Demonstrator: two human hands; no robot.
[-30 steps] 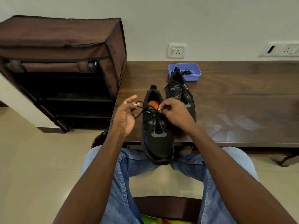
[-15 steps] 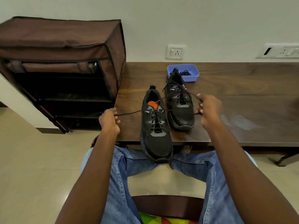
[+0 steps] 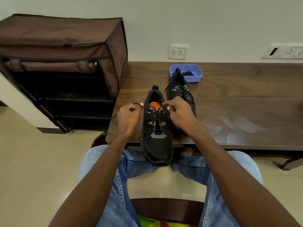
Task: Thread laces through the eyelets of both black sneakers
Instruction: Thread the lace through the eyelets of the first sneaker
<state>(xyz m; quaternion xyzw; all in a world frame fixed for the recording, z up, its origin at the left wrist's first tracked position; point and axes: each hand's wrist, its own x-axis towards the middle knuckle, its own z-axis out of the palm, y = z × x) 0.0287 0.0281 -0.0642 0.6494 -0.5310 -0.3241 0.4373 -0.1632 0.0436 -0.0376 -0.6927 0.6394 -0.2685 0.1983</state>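
Head view: near sneaker (image 3: 157,136) sat at table (image 3: 246,104) front edge, toe overhanging; second sneaker (image 3: 177,90) at 1 o'clock behind. Left hand (image 3: 128,118) clenched lace end (image 3: 138,104); right hand (image 3: 179,112) pinched other end at top eyelet (tip barely visible). Advice: feed straight, equal tension. Purple tray (image 3: 196,76) at 1 o'clock; brown shoe rack (image 3: 62,63) at 10 o'clock; beige wall, tiled floor.

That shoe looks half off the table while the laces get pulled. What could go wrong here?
1. The near shoe has its toe past the edge of the table, resting toward the knees; a hard tug might tip it off.
2. The left hand grips one lace while the right hand pinches at the top eyelets; uneven pulling could leave the ends unequal.
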